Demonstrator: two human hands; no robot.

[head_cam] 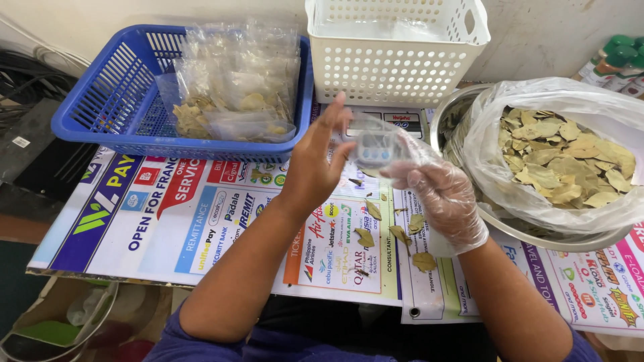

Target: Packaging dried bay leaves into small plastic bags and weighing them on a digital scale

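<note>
Step in hand, judged: opening 1 small clear bag (376,144), pinched between bare left hand (314,164) and gloved right hand (439,194) above table (168,228). Next: fingers parting its mouth for loose dried leaves (396,234) below.

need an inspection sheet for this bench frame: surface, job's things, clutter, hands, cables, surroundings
Surface: table covered with printed colourful posters.
Job's things: small clear bag held up between both hands; dried leaves in a plastic-lined metal bowl.
Clutter: loose leaves on the posters; blue basket with filled bags; white basket.
Hands: left hand bare, right hand in a clear glove, both on the bag.
Cables: dark cables far left.
Surroundings: wall behind; green-capped bottles top right.
</note>
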